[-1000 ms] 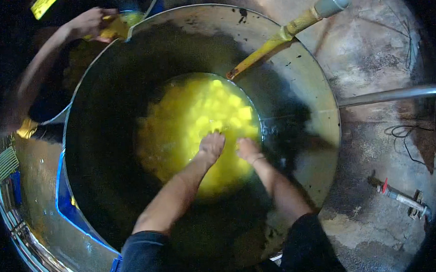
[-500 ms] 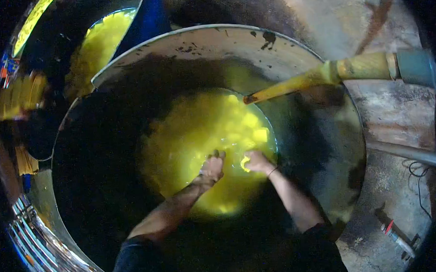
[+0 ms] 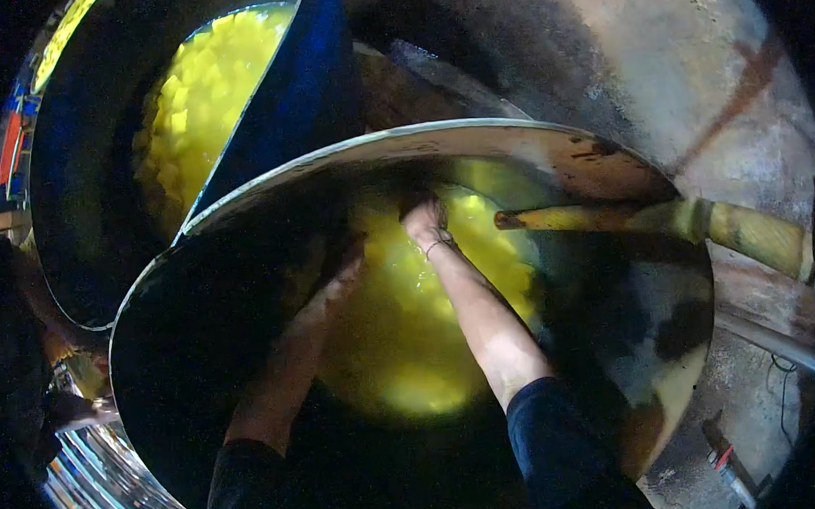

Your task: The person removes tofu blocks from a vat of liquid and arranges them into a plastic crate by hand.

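Note:
Both my arms reach down into a large round vat (image 3: pixel 566 138). Yellow liquid with yellow blocks (image 3: pixel 509 277) lies at its bottom. My right hand (image 3: pixel 424 219) is at the far side of the liquid, with its fingers in shadow; what it holds, if anything, cannot be made out. Lower and to the left, my left hand (image 3: pixel 351 261) is dark and blurred at the left part of the liquid, its fingers hidden.
A second vat with yellow blocks (image 3: pixel 179 119) stands at the upper left. A yellowed pipe (image 3: pixel 642 219) juts over the right rim. Another person's hand (image 3: pixel 91 411) is near the left rim. A metal pipe (image 3: pixel 766 341) lies at the right.
My right hand has moved from the right part of the liquid to the far side. My left hand has shifted left and up. The view has tilted, showing more of the second vat.

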The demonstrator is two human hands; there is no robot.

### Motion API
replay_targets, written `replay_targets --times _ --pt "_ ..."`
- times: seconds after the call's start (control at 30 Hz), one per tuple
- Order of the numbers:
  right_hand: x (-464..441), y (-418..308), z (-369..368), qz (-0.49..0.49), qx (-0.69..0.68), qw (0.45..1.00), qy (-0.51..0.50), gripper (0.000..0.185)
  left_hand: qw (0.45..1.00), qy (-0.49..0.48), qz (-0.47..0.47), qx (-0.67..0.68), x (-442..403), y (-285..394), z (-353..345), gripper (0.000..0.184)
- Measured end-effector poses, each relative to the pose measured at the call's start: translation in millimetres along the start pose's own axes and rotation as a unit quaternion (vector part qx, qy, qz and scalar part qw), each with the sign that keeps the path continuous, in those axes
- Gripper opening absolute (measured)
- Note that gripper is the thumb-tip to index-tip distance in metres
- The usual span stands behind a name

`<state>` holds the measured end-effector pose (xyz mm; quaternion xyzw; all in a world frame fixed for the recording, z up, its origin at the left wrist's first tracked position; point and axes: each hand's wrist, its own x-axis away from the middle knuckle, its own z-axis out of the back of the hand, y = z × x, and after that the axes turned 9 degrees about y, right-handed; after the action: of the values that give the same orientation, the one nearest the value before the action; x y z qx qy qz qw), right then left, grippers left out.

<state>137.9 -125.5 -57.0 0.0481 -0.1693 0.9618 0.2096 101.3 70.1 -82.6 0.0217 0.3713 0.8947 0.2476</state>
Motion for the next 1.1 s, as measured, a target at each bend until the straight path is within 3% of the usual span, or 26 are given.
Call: replay_targets --times 0.07,0.2,0.23,0.3,0.4,0.43,0.47,0.53,0.6,0.67,0.7,0.77,0.8,0.87,0.9,0.93,0.97,1.0,1.03,1.07,1.1 --pt "0 7 8 -0.007 -0.056 0.995 -0.088 0.037 0.987 -0.056 0.145 0.039 -1 17 3 0.041" --pt "-5 34 48 -0.027 -0.164 0.955 -0.244 0.066 0.956 -0.083 0.249 0.128 6 39 5 0.038" --pt "6 35 62 0.003 -0.185 0.961 -0.205 0.076 0.943 -0.077 0.272 0.176 11 42 5 0.037" --pt "26 47 85 0.005 -0.294 0.921 -0.254 0.063 0.898 -0.048 0.315 0.303 19 45 5 0.036" --pt "68 59 105 -0.018 -0.429 0.842 -0.325 0.049 0.776 0.011 0.376 0.506 33 58 -3 0.035" --pt "80 53 113 0.012 -0.322 0.881 -0.345 0.041 0.724 0.036 0.400 0.561 36 68 -6 0.034" --pt "94 46 121 0.004 -0.428 0.828 -0.362 0.035 0.658 0.058 0.432 0.615 38 80 -10 0.034" --pt "117 39 109 0.058 -0.389 0.872 -0.292 0.039 0.482 0.070 0.501 0.715 39 113 -4 0.031" --pt "134 28 111 -0.002 -0.361 0.909 -0.209 0.036 0.487 0.137 0.492 0.708 40 138 -5 0.028" --pt "147 20 129 0.000 -0.394 0.903 -0.168 0.028 0.424 0.181 0.487 0.742 47 145 -5 0.024" --pt "153 14 140 0.000 -0.392 0.904 -0.169 0.028 0.422 0.182 0.487 0.743 51 150 -6 0.024" --pt "162 0 154 0.146 -0.338 0.928 -0.054 0.032 0.377 0.192 0.452 0.785 52 163 -6 0.022" --pt "167 -8 157 0.192 -0.241 0.950 0.059 0.037 0.355 0.201 0.473 0.781 47 180 8 0.024" --pt "171 -4 139 0.214 -0.264 0.940 0.039 0.033 0.349 0.203 0.422 0.812 40 196 13 0.029" --pt "167 -8 156 0.112 -0.357 0.917 -0.134 0.038 0.351 0.205 0.418 0.812 41 197 18 0.029" --pt "158 -12 174 0.006 -0.432 0.850 -0.301 0.044 0.324 0.212 0.427 0.817 41 197 22 0.032" --pt "150 -3 157 -0.068 -0.481 0.838 -0.250 0.050 0.296 0.220 0.434 0.822 39 196 27 0.035" --pt "147 8 151 -0.072 -0.497 0.861 -0.080 0.053 0.304 0.234 0.438 0.813 32 209 45 0.036" --pt "149 8 176 -0.117 -0.373 0.917 -0.072 0.051 0.299 0.228 0.419 0.826 28 211 55 0.036" --pt "144 34 153 -0.065 -0.212 0.967 -0.128 0.056 0.296 0.222 0.400 0.839 25 210 65 0.036" --pt "149 68 100 -0.055 -0.132 0.986 -0.079 0.047 0.308 0.209 0.376 0.849 20 214 82 0.034"
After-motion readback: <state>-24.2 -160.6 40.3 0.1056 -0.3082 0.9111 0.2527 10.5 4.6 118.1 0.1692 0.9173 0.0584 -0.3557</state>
